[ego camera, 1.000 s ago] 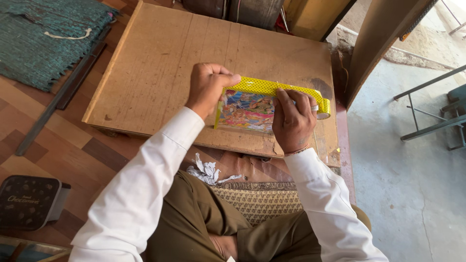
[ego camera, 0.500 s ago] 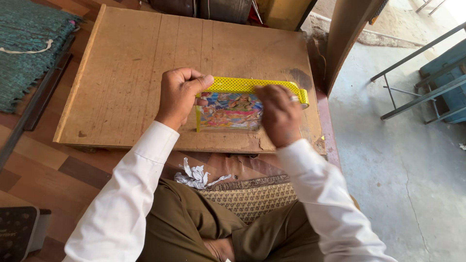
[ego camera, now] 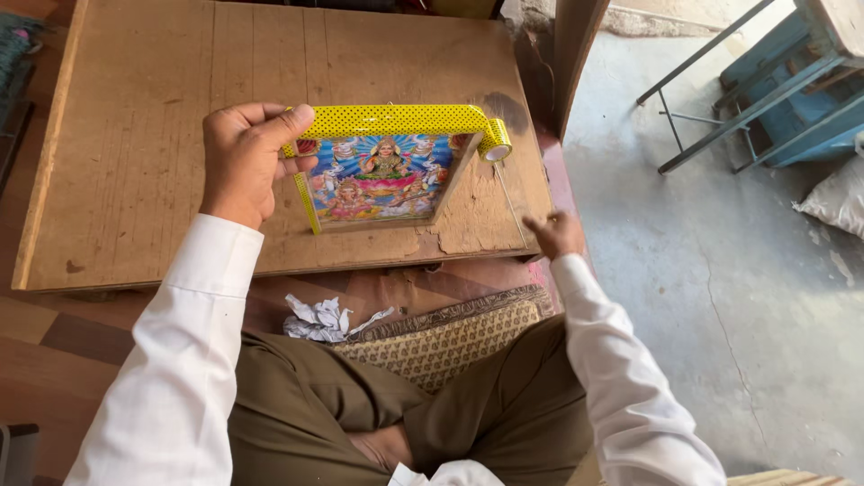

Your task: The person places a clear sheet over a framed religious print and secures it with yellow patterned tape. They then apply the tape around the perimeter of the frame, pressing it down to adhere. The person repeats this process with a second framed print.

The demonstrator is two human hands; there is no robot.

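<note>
Two hands work over a flat wooden board (ego camera: 162,180) that lies low on the floor. The left hand (ego camera: 243,162) is closed around the top left corner of a small colourful picture (ego camera: 382,175), holding it upright on the board. Yellow dotted tape (ego camera: 396,118) runs along the top edge and down the left edge of the picture. A little roll of the same tape (ego camera: 496,139) hangs at the top right corner. The right hand (ego camera: 553,232) rests at the right edge of the board, near the picture but not touching it. Its fingers are curled in, and it is too hard to tell if it pinches anything. The board is scratched, with a chipped patch near the front edge and a dark stain near the roll. Under the board is a brown tiled floor (ego camera: 54,351). A crumpled bit of white paper (ego camera: 321,318) lies by a woven mat (ego camera: 450,337) at the person's legs. On the right is a grey concrete floor (ego camera: 720,297) with a blue metal frame (ego camera: 765,81) standing on it.
</note>
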